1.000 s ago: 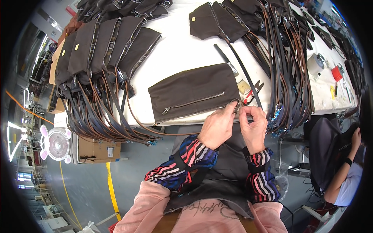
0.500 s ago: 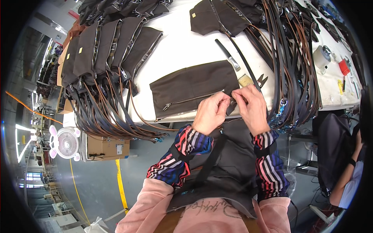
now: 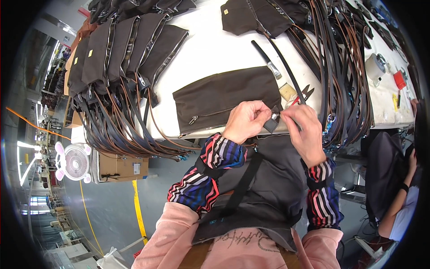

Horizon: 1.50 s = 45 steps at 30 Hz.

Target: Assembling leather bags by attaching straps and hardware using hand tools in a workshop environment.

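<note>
A flat dark brown zippered pouch (image 3: 224,92) lies on the white table, its zip running along the near side. At its lower right corner my left hand (image 3: 244,122) is closed in a pinch on a small dark tab (image 3: 271,125) with a shiny metal piece on it. Just right of that tab, my right hand (image 3: 305,133) has thumb and forefinger pressed together; what they hold, if anything, is too small to make out. Beyond the right hand lie red-handled snips (image 3: 307,93), a yellowish block (image 3: 287,92) and a black-handled flat brush (image 3: 266,59).
Several dark pouches (image 3: 96,54) with hanging straps (image 3: 121,130) stand at the left. More straps (image 3: 345,80) drape over the table's right side. A metal-topped container (image 3: 375,66) and a red object (image 3: 399,79) lie farther right. Another person's arm (image 3: 401,204) shows at the right edge.
My right hand has moved right and slightly down, away from my left hand, uncovering the tab's metal piece and the snips. My left hand stays at the pouch's corner.
</note>
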### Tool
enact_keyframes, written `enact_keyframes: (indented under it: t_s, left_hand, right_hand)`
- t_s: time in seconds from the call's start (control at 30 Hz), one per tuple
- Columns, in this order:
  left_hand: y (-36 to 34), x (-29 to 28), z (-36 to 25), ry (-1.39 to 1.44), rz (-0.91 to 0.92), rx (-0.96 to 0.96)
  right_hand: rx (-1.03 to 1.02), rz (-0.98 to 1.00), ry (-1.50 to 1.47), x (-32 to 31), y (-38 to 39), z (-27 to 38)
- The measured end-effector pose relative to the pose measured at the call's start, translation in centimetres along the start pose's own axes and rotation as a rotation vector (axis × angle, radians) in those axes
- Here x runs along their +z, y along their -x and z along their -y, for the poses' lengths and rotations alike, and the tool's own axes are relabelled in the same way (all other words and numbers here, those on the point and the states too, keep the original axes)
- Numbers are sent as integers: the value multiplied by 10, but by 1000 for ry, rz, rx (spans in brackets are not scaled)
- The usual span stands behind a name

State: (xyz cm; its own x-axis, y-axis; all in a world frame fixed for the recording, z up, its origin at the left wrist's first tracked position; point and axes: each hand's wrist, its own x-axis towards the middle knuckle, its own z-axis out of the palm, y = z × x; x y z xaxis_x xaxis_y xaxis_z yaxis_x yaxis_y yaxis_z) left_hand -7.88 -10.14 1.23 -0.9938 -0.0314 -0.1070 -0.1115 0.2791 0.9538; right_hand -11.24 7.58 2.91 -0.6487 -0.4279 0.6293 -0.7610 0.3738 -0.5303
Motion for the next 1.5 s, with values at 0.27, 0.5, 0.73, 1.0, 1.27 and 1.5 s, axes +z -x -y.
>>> enact_keyframes:
  t_s: [0.27,0.5,0.73,1.0,1.27,1.5]
  left_hand:
    - [-3,-5,-13,-84,-49,-21]
    - [2,-8,-13,-207,-33,41]
    - [0,-4,-8,-234,-80,135]
    - [0,-2,-9,-212,-88,120]
    - [1,-4,-11,-206,-86,98]
    - [3,-2,-1,-148,-105,128]
  right_hand:
    - [-445,341,243,-10,-10,-6]
    - [-587,529,350,-13,-24,-1]
    - [-698,580,460,-14,-28,1]
    - [-665,574,456,-9,-25,-2]
    - [-507,405,352,2,-16,-6]
    - [294,155,-118,8,-3,-16]
